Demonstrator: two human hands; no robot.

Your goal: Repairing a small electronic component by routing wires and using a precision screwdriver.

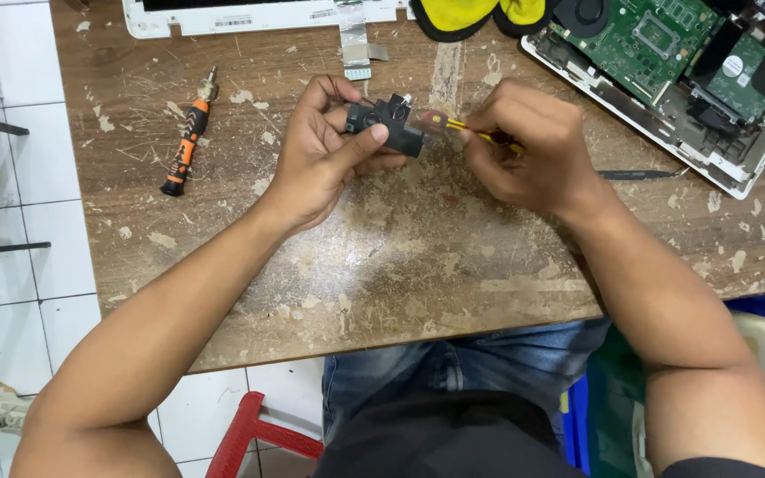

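Note:
My left hand [325, 155] grips a small black plastic component [389, 124] over the middle of the worn wooden table [382, 257]. My right hand [533, 150] pinches a thin yellow tool [464, 128] whose tip touches the component's right side. The two hands sit close together, just above the tabletop. Part of the tool is hidden inside my right fist.
An orange-and-black screwdriver [189, 133] lies at the left. An opened laptop base with a green circuit board [666, 44] sits at the top right. A white laptop panel [258, 16] and yellow-black cloth [471, 16] lie along the far edge. A thin black tool [635, 174] rests right of my right hand.

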